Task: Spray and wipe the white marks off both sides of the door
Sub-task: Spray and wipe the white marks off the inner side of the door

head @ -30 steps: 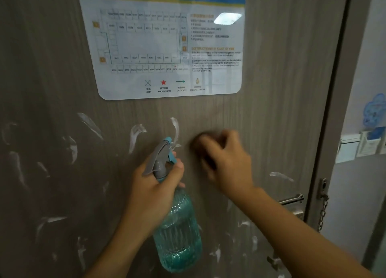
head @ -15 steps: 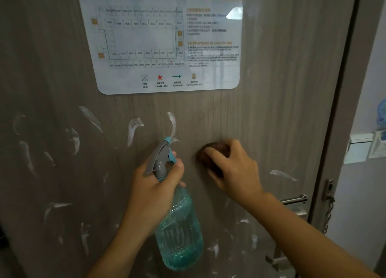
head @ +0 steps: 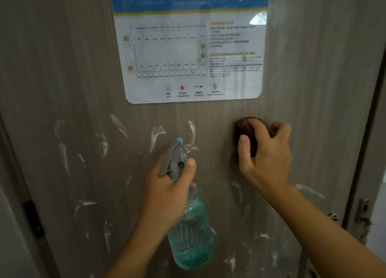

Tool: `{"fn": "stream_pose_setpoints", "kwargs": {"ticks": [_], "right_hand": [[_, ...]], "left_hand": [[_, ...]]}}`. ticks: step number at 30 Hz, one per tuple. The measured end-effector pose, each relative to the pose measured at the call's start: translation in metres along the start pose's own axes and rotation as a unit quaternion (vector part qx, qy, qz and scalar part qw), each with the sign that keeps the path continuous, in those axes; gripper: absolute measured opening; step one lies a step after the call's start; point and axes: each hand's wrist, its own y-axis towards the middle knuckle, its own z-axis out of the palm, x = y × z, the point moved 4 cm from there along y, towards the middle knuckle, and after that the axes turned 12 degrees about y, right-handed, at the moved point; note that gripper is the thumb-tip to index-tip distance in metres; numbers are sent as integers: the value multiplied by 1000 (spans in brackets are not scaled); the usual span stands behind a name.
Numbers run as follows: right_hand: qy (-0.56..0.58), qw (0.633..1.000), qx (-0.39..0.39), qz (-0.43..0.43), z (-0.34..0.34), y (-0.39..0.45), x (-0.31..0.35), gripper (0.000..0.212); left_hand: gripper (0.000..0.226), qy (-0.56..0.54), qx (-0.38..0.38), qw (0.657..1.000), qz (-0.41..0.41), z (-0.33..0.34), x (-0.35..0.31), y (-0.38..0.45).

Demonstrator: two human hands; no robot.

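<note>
Looking down from the head view: right hand [head: 265,152] presses a dark brown wad, probably a cloth [head: 248,127], flat on the door [head: 83,68]. Nearest white marks [head: 191,135] lie leftward, their streaks near-upright, beside the spray bottle [head: 190,225] gripped in left hand [head: 169,190].

The door [head: 62,68] is grey-brown wood grain, and white marks [head: 155,136] streak its lower half, most densely at left and along the bottom. A dark brown cloth [head: 246,129], bunched into a wad, is pressed flat against the door right of centre. The bottle [head: 191,231], ribbed clear teal with a grey trigger head, stands upright, liquid filling its lower part.
</note>
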Motion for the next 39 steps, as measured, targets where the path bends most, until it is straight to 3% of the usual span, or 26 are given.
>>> {"fn": "stream_pose_setpoints", "kwargs": {"ticks": [13,18,24,30,34,37,39], "right_hand": [[-40,998,-55,17,23,-25,5,39],[-45,997,-17,-62,46,-12,34,34],[-27,996,-65,-59,57,23,61,27],[-97,974,84,-188,69,-35,53,29],[-100,988,2,-121,56,-4,56,26],[-80,992,-57,-81,64,16,72,26],[-70,992,-57,-86,74,12,79,28]], "left_hand": [[11,-42,3,999,7,-18,5,1],[7,-49,14,999,4,-34,10,12],[5,-54,13,998,16,-60,19,28],[11,-40,4,998,41,-79,28,27],[44,-58,37,997,28,-85,34,33],[7,-52,22,997,59,-92,28,30],[5,-54,25,997,55,-91,26,36]]}}
